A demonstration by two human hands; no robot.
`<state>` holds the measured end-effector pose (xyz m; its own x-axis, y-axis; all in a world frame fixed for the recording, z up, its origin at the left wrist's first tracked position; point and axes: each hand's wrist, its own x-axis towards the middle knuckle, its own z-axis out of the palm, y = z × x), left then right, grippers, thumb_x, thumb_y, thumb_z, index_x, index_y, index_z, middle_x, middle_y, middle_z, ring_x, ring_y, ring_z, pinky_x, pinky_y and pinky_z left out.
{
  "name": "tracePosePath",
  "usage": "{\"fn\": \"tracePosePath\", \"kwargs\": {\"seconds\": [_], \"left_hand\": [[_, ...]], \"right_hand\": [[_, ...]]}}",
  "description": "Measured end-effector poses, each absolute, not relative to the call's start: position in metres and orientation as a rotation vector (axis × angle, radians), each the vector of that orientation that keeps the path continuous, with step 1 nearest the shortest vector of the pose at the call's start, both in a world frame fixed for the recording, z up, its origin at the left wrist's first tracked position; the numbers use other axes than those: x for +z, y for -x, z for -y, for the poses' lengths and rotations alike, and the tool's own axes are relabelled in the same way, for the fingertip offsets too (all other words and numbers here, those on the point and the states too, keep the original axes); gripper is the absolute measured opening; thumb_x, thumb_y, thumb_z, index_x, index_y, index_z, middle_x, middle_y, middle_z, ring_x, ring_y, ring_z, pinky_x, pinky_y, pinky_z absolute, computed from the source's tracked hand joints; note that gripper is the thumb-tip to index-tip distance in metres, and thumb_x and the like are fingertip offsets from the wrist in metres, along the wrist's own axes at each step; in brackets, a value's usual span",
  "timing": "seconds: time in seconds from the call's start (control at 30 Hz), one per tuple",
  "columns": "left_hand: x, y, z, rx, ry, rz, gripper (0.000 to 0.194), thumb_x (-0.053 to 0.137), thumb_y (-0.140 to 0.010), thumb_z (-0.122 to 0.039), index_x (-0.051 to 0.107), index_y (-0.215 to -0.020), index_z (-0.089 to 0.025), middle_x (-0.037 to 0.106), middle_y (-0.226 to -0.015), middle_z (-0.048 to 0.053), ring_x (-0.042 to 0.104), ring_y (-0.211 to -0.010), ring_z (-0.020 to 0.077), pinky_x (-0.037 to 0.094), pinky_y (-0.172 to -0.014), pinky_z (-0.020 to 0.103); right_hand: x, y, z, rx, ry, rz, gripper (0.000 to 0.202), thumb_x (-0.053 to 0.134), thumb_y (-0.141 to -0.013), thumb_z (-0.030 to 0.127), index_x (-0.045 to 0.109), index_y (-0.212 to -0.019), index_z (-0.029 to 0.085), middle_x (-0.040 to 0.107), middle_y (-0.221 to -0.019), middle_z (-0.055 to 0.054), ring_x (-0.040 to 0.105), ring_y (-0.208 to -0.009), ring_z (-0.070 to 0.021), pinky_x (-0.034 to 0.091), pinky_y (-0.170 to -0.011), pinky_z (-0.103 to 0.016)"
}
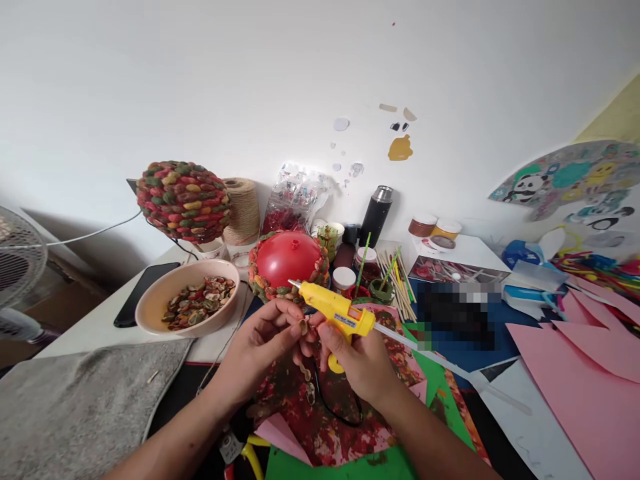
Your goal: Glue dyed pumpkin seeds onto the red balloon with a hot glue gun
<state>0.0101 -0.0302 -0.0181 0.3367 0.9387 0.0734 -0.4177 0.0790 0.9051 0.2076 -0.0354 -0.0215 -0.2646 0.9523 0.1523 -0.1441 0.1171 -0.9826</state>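
My right hand is wrapped round a yellow hot glue gun, its nozzle pointing up and left, with a clear glue stick out of its back. Between thumb and finger, my left hand pinches a small nutshell, much like a pistachio half. A few more shells show just below the fingers. Behind both hands stands a red balloon, ringed round its lower part with red, green and orange shells. Left of it, a pale bowl holds many painted shells.
A shell-covered ball stands at the back left, beside a twine spool. Paint jars, wooden sticks and a black flask line the wall. Paint-stained paper lies under my hands; pink sheets lie right, a grey cloth left.
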Motion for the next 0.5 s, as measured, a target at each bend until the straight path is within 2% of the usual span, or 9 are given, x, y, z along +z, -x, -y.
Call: {"fn": "tracePosePath", "kwargs": {"seconds": [0.13,0.27,0.5], "left_hand": [[-0.019,-0.008,0.030,1.129,-1.075,-0.697,0.030,0.093,-0.094,-0.041,0.077,-0.105,-0.019,0.081,-0.080,0.004,0.078,-0.071,0.0171,0.061,-0.063,0.022],[-0.017,-0.009,0.035,1.092,-1.187,-0.771,0.030,0.091,-0.094,-0.044,0.085,-0.114,-0.022,0.082,-0.085,0.004,0.080,-0.077,0.0187,0.064,-0.071,0.024],[-0.015,-0.010,0.040,1.042,-1.368,-0.801,0.036,0.086,-0.098,-0.042,0.087,-0.131,-0.026,0.083,-0.088,0.005,0.076,-0.079,0.0179,0.062,-0.075,0.024]], "right_hand": [[-0.015,-0.210,0.034,1.345,0.852,1.322,0.067,0.073,-0.098,0.083,0.078,-0.107,0.018,0.063,-0.063,0.004,0.063,-0.051,-0.0139,0.053,-0.053,-0.026],[-0.017,-0.211,0.030,1.342,0.842,1.251,0.074,0.069,-0.100,0.085,0.082,-0.120,0.015,0.062,-0.064,0.003,0.062,-0.049,-0.0127,0.049,-0.050,-0.024],[-0.022,-0.208,0.031,1.387,0.841,1.204,0.082,0.067,-0.097,0.088,0.083,-0.128,0.014,0.061,-0.067,0.002,0.061,-0.051,-0.0135,0.053,-0.049,-0.025]]}}
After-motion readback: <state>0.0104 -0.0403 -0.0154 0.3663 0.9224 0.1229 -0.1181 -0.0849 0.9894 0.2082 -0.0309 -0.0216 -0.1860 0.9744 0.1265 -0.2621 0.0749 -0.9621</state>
